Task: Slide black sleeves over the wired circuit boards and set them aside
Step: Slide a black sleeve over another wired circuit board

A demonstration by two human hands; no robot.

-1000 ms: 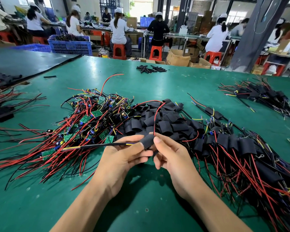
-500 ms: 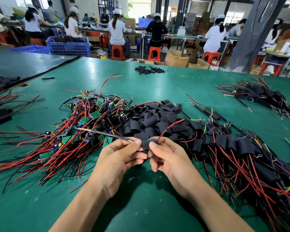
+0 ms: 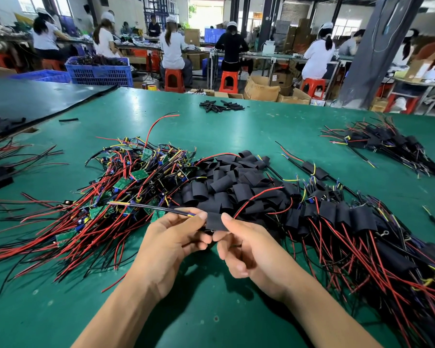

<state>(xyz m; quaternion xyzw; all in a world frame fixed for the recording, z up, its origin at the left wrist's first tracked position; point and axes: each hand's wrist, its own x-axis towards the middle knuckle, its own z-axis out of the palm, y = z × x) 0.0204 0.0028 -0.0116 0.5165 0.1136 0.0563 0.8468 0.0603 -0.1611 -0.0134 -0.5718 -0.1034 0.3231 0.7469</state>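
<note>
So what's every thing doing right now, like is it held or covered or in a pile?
black sleeve: held up, red wire poking out its right end
left hand: pinches the black cable
right hand: pinches the black sleeve
bare circuit boards: uncovered, tangled heap on the left
empty sleeves: loose, piled in the middle
sleeved boards: covered, heaped on the right
blue crate: full

2 hands, 2 crates — dozens blk sleeves
</note>
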